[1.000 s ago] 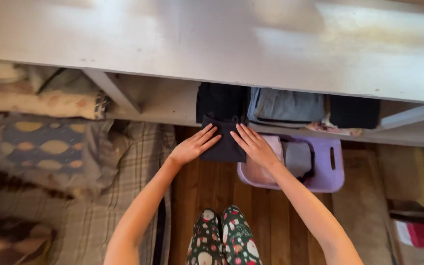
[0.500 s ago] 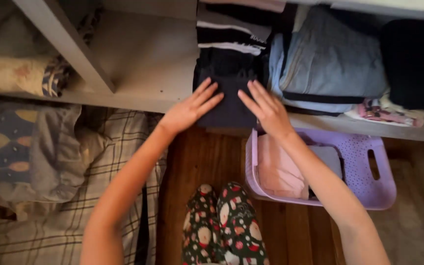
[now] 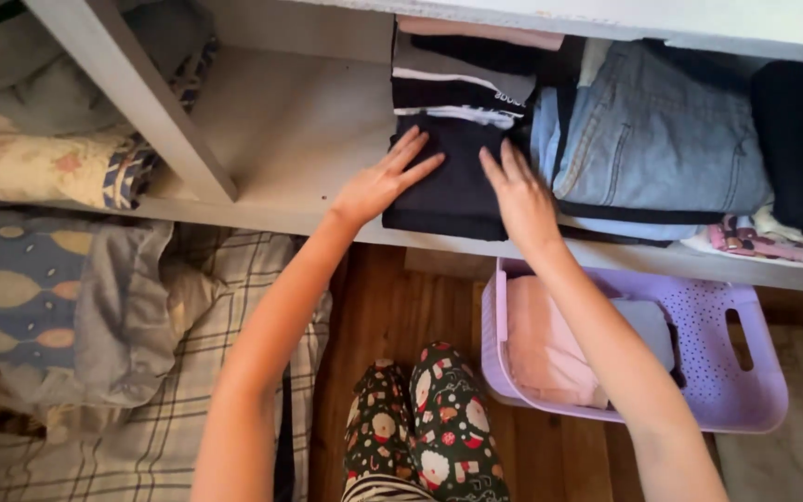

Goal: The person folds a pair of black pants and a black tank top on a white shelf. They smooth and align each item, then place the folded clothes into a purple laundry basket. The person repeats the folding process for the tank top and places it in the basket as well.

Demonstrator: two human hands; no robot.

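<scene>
Both hands flat, left hand [image 3: 375, 189] and right hand [image 3: 522, 200] on dark folded garment [image 3: 453, 186] | lilac basket [image 3: 736, 390] holds pink cloth [image 3: 541, 339] | shelf [image 3: 281, 130] bare on left

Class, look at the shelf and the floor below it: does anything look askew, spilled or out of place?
Little stands out. Both hands rest flat on a folded dark garment on the shelf. Only a pink patterned cloth pokes untidily from under the jeans stack.

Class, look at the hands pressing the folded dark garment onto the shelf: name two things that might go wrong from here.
The folded dark garment sits near the shelf edge, so it may slide off toward the lilac basket. The left hand and right hand lie flat on top, so pushing could rumple its folds.
</scene>
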